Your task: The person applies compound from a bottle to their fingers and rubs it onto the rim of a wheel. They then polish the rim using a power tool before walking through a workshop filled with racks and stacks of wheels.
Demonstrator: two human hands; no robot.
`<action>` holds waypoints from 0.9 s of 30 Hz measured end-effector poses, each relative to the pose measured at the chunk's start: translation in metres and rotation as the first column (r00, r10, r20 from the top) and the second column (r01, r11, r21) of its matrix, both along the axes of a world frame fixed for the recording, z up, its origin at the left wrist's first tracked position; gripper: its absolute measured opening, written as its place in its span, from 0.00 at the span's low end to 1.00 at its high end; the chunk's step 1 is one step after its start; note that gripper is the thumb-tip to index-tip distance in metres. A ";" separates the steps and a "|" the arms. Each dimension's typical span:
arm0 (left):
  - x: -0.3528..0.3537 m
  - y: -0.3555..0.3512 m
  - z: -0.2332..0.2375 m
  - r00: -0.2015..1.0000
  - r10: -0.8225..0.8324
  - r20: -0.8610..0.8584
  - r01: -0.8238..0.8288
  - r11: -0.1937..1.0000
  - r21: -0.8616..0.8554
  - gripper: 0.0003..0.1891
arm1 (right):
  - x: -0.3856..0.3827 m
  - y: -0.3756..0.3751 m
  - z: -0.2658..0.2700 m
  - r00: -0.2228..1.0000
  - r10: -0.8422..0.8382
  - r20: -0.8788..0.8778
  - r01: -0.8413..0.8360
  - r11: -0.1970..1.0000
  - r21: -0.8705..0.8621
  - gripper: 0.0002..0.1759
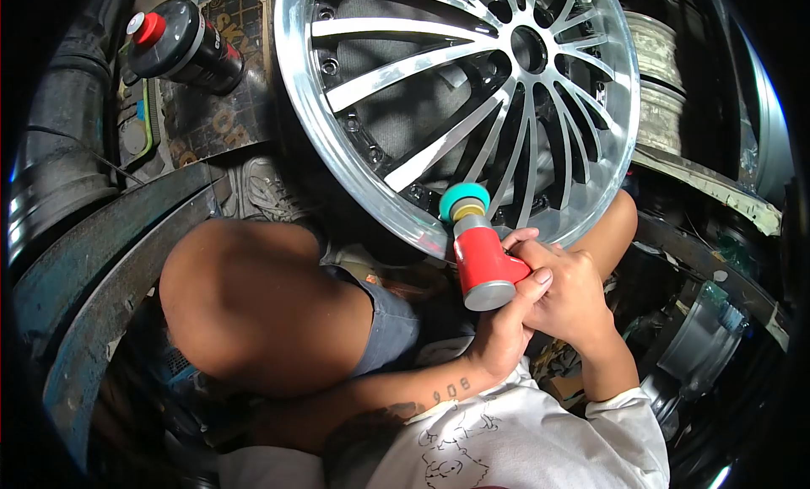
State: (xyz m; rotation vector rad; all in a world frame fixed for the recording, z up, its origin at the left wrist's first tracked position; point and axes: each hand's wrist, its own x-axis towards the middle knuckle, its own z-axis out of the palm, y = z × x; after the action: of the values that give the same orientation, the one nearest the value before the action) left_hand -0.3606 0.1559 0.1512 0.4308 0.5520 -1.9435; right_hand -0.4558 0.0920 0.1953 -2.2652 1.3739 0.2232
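Observation:
A small red power polisher (pixel 483 257) with a teal round pad sits in front of me, its pad over the lower rim of a wheel. My right hand (pixel 569 291) is closed around the polisher's side handle, which is mostly hidden by the fingers. Coming from the left, my left hand (pixel 504 337) is closed in against the same handle, its thumb along the polisher's grey end. The large alloy wheel (pixel 439 54) leans before my legs, with bright polished spokes, dark gaps between them and a shiny outer lip.
A dark bottle with a red cap (pixel 187 48) stands on a printed board (pixel 224 130) at the upper left. Curved metal rims (pixel 72 135) line the left side. More rims (pixel 656 80) are stacked at the upper right, and a clear plastic container (pixel 700 341) lies at the lower right.

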 end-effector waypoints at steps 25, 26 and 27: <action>0.005 0.000 0.005 0.996 0.005 -0.084 -0.002 1.000 0.030 0.33 | 0.012 0.000 0.015 0.996 -0.040 -0.076 0.043 0.998 0.035 0.12; 0.004 0.001 0.005 0.996 0.012 -0.088 -0.009 0.999 0.032 0.33 | 0.013 0.000 0.016 0.996 -0.034 -0.088 0.038 0.998 0.041 0.12; 0.005 0.001 0.005 0.996 0.018 -0.083 -0.016 0.999 0.027 0.33 | 0.014 -0.001 0.016 0.995 -0.031 -0.092 0.034 0.999 0.035 0.12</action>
State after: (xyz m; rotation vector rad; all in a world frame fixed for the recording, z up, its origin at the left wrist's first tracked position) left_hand -0.3560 0.1565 0.1564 0.3618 0.6339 -1.9462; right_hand -0.4422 0.0914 0.2115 -2.2259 1.4400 0.3422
